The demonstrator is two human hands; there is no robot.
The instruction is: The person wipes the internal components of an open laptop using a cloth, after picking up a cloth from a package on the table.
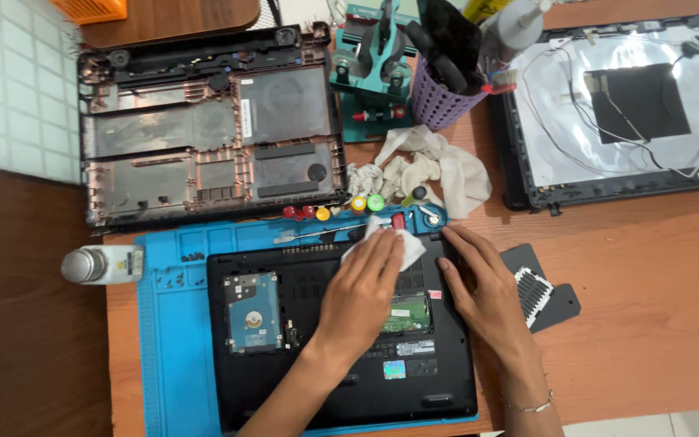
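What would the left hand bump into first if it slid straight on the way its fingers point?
Likely the white cloth under the left hand's fingertips, then the blue mat's tray edge with the small coloured caps; depth is hard to judge.

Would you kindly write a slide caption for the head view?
Left hand presses a white tissue on an opened laptop while the right hand steadies its edge.

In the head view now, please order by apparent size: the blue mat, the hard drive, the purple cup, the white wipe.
1. blue mat, clearly largest.
2. purple cup and hard drive look about alike; the cup stands taller, nearer the camera, so I do not rank them.
3. white wipe, smallest, partly under the left hand.
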